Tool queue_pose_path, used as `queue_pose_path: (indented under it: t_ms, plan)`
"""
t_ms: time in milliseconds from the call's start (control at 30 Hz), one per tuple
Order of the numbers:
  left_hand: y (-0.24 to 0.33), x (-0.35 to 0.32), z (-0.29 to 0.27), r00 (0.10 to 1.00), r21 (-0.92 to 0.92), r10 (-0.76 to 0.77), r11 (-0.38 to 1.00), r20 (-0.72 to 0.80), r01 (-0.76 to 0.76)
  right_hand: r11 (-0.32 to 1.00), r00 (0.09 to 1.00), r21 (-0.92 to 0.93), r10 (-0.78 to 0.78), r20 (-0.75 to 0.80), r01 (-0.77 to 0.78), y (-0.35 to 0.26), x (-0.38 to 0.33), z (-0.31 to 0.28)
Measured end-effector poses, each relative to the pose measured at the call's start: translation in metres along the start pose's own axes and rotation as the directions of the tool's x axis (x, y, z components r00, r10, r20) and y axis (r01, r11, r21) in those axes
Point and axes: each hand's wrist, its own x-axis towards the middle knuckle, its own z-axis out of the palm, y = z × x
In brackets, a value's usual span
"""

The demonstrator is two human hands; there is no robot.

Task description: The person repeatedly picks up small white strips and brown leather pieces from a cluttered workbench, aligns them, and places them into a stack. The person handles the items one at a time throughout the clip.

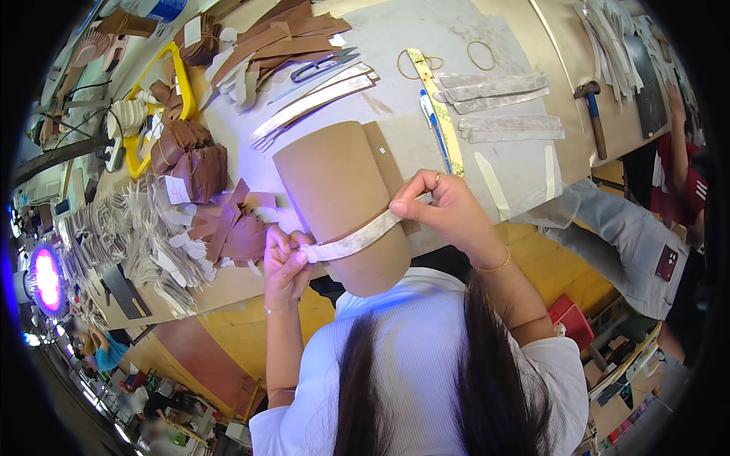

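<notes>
A whitish, grey-smudged strip [356, 241] is drawn in a curve across the lower part of a brown, rounded form [334, 178], with a thin brown edge showing along it. My left hand [287, 267] pinches the strip's left end between thumb and fingers, beside the form. At the other end, my right hand [443, 207] holds the strip between thumb and forefinger, close to the form's right side. A flat brown board [386, 163] sits partly hidden behind the form. The form stands at the table's near edge, just in front of my body.
Scissors [323, 64], a blue pen [435, 125], a yellow ruler [441, 114] and pale strips [494, 91] lie beyond the form. Bundled brown pieces [190, 159] and heaped white strips [137, 235] are leftward. A hammer [595, 118] lies right; another person [631, 235] stands there.
</notes>
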Motion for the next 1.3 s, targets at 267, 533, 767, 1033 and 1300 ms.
queue_pose_path:
  t_ms: [267, 533, 767, 1033, 1300]
  plan:
    - [0.002, 0.0, 0.008, 0.998, 0.019, -0.018, 1.0, -0.058, 0.019, 0.963, 0.983, -0.22, -0.173, -0.058, 0.157, 0.025, 0.003, -0.001]
    - [0.0, 0.0, 0.005, 0.999, -0.02, 0.022, 1.0, -0.038, -0.022, 0.854, 0.966, 0.45, 0.233, 0.112, -0.259, 0.039, -0.003, -0.007]
    - [0.002, 0.001, 0.01, 0.996, 0.042, 0.017, 0.999, -0.092, -0.013, 0.912, 0.982, 0.362, 0.176, 0.072, -0.19, 0.043, -0.001, -0.002]
    - [0.002, 0.0, 0.0, 1.0, 0.019, -0.008, 1.0, 0.026, 0.008, 0.984, 0.981, 0.133, -0.098, -0.169, 0.121, 0.055, -0.011, 0.011]
    - [-0.004, -0.002, 0.006, 0.999, 0.027, 0.003, 1.0, -0.043, -0.001, 0.982, 0.99, -0.131, -0.13, 0.05, 0.136, 0.042, -0.031, -0.007]
